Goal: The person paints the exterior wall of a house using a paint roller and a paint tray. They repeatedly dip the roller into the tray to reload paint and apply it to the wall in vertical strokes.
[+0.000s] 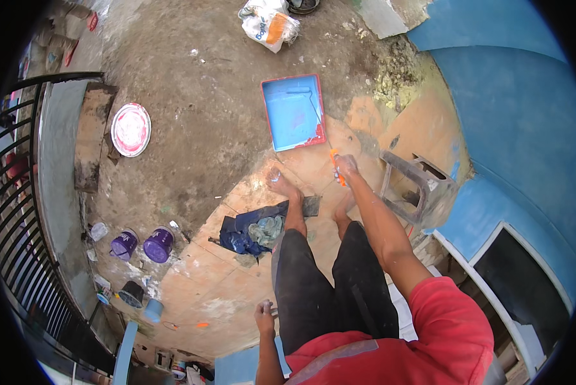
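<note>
My right hand (346, 167) grips the orange handle (342, 181) of a paint roller. From it the thin wire frame runs up to the blue-coated roller head (298, 90), which rests in the upper part of a paint tray (288, 120). That tray is red at the rim and covered inside with light blue paint. Down by my left thigh hangs my left hand (265, 315), fingers curled; whether it holds anything small is unclear. Both hands carry paint marks. Dark blue cloth (242, 236) with a pale rag (267, 231) lies beside my feet.
A worn stool (420, 187) lies near the blue wall (519, 106). Left are a paint-smeared lid (131, 130), purple buckets (158, 244), a black bucket (131, 294) and a metal railing (32, 192). A white sack (268, 24) sits ahead; someone's legs (64, 43) show upper left.
</note>
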